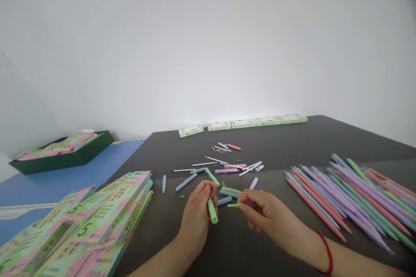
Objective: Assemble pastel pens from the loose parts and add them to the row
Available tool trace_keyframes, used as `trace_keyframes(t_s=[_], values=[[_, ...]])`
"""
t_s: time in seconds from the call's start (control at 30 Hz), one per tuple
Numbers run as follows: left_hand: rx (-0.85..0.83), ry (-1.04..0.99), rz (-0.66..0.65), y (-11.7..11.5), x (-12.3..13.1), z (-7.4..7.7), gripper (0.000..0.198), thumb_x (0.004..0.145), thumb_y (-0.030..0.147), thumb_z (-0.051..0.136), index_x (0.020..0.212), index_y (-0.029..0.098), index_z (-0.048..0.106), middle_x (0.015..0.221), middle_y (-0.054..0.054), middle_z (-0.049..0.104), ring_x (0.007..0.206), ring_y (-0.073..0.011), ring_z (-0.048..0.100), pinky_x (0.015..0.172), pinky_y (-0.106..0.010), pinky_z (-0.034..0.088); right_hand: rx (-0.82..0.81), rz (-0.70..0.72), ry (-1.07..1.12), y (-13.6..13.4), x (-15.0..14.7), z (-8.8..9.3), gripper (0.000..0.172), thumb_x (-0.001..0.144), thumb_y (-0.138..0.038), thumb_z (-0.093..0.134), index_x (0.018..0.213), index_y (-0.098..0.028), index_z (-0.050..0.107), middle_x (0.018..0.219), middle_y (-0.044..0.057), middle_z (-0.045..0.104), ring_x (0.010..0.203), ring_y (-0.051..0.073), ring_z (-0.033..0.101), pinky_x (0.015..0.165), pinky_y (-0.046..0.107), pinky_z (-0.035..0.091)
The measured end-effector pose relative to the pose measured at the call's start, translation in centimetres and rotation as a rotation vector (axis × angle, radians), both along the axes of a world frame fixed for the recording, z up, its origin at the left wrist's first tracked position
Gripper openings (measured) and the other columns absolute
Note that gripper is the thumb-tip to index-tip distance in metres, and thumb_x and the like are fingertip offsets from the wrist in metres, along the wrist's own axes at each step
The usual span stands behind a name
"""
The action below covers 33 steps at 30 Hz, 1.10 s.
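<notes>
My left hand (196, 210) is closed around a hollow light-green pen barrel (212, 211), its open round end tilted toward me. Just to the right, my right hand (264, 210) pinches a thin short green piece (232, 205) that points left toward the barrel. Their tips are apart. Beyond the hands lie loose pen parts: a blue barrel (186, 182), a small blue cap-like piece (164, 184), a purple barrel (226, 171) and white refills (250, 168). A green tube (231, 190) lies partly hidden between my hands.
A pile of colored pens (344, 199) covers the right side of the dark table (276, 147). Stacked green-and-pink boxes (107, 216) stand at the left. Behind them, a dark green tray (74, 157) holds more packaging. Several flat boxes (243, 123) line the far edge by the wall.
</notes>
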State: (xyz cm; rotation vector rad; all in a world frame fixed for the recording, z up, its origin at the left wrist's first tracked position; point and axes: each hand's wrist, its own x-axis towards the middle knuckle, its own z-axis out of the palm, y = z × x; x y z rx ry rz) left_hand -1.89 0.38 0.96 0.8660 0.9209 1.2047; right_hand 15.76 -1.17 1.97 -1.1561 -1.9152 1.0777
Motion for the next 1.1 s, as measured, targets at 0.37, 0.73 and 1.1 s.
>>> trace_keyframes(t_s=[0.37, 0.73, 1.1], values=[[0.167, 0.309, -0.072, -1.1, 0.4, -0.3, 0.02, 0.089, 0.038, 0.047, 0.086, 0.019, 0.052, 0.061, 0.006, 0.039, 0.051, -0.0082, 0.032, 0.045, -0.02, 0.025, 0.302, -0.092, -0.142, 0.1, 0.2, 0.6, 0.013, 0.085, -0.014, 0.048, 0.074, -0.019, 0.051, 0.063, -0.004, 0.05, 0.056, 0.011, 0.044, 0.052, 0.021, 0.03], [0.16, 0.415, -0.04, -1.7, 0.7, 0.6, 0.02, 0.089, 0.04, 0.046, 0.082, 0.021, 0.044, 0.065, 0.007, 0.042, 0.046, -0.0069, 0.031, 0.04, -0.018, 0.024, 0.362, -0.104, -0.112, 0.0, 0.4, 0.4, 0.013, 0.085, -0.011, 0.049, 0.076, -0.02, 0.05, 0.066, -0.004, 0.05, 0.057, 0.011, 0.044, 0.053, 0.021, 0.031], [0.159, 0.443, -0.04, -1.5, 0.5, 0.1, 0.02, 0.088, 0.038, 0.048, 0.08, 0.02, 0.044, 0.066, 0.007, 0.041, 0.047, -0.0066, 0.031, 0.042, -0.017, 0.026, 0.402, -0.112, -0.148, 0.1, 0.6, 0.3, 0.012, 0.086, -0.01, 0.049, 0.078, -0.02, 0.05, 0.068, -0.003, 0.05, 0.059, 0.011, 0.046, 0.055, 0.021, 0.032]])
